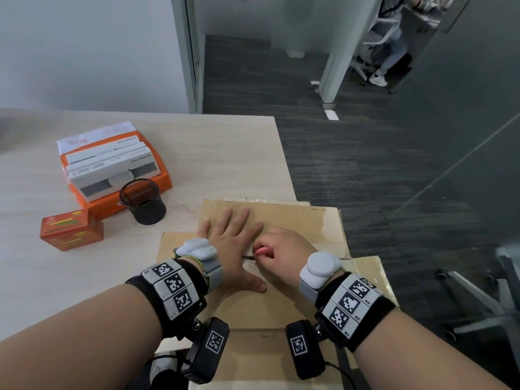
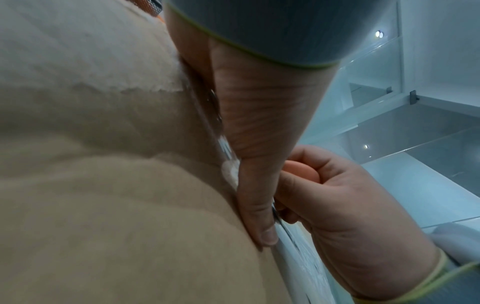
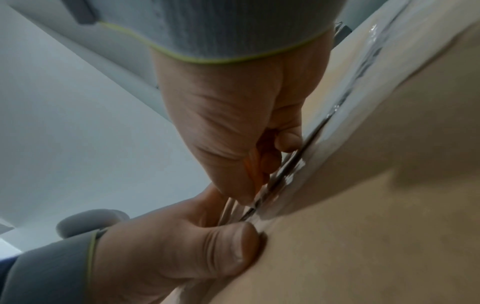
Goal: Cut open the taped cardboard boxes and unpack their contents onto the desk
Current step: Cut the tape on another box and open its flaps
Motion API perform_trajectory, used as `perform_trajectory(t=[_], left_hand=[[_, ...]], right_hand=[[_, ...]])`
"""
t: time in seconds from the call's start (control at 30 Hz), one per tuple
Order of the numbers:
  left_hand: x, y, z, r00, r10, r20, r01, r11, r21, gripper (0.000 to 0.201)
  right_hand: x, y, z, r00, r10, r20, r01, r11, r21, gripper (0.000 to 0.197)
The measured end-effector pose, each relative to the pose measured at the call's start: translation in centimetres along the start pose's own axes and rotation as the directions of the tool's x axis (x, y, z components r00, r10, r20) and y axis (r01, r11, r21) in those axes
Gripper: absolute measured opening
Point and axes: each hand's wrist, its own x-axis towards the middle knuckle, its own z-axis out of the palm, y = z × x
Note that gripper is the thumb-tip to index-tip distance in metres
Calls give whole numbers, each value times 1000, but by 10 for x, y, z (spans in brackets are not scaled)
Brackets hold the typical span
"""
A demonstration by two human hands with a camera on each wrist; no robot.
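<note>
- Cardboard is your subject: the flat brown cardboard box sealed with clear glossy tape is lying at the right front corner of the pale wooden desk, partly overhanging the edge nearest you, with another brown cardboard piece showing beneath it.
- Your left hand is pressing flat on the box lid, its fingers straight and spread wide and its thumb splayed toward you, holding nothing.
- Your right hand is curling tightly around a small cutter with an orange handle, its thin metal blade lying in the taped seam.
- The clear tape seam is running left to right across the lid, and the blade is pointing left, toward the web between your left thumb and forefinger.
- In the right wrist view the blade tip is sitting just beside your left thumb.
- Judging from that, the uncut tape seems to lie mostly to the right, away from the left hand, so a pull rightward looks safer.
- 2 hands are on the box; the right 1 is nearer the seam.
</note>
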Motion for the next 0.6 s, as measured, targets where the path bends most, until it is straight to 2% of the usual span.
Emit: perform_trajectory(t=[0.17, 0.4, 0.6], left_hand=[[-1, 0, 1, 1000, 1, -13, -1, 1000, -10, 133], [-1, 0, 0, 1000, 1, -1, -1, 1000, 0, 133], [0, 0, 1, 1000, -1, -1, 1, 1000, 14, 134]], right_hand=[[1, -7, -4, 997, -9, 71, 15, 996, -84, 14], [-5, 3, -12, 993, 49, 107, -31, 985, -167, 17], [-5, 4, -11, 994, 46, 100, -29, 985, -170, 16]])
